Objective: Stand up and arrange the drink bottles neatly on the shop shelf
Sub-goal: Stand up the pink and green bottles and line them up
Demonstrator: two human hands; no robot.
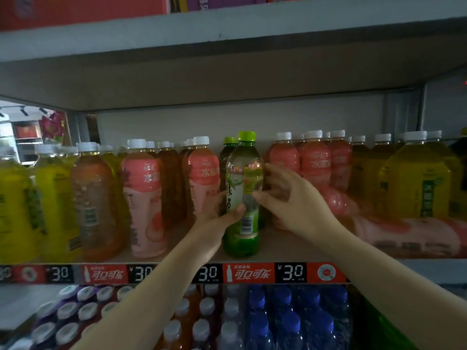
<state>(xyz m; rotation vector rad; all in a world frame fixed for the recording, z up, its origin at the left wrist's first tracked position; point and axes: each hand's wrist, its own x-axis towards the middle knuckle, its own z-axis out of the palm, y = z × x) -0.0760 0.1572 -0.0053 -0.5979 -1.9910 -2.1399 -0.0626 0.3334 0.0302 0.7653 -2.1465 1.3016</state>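
A green tea bottle (243, 188) with a green cap stands upright at the front of the middle shelf (290, 245). My left hand (218, 218) grips its lower body, thumb across the label. My right hand (285, 195) is beside the bottle's right side with fingers spread and loosely bent; thumb and fingertips are at the bottle's edge, contact unclear. A second green-capped bottle (228, 151) stands just behind. A pink bottle (404, 234) lies on its side to the right, on the shelf.
Rows of upright yellow (53, 198), orange (94, 198) and pink bottles (144, 198) fill the shelf left and right. A red price strip (250, 272) runs along the shelf edge. Blue-capped bottles (290, 314) and white-capped ones stand on the shelf below.
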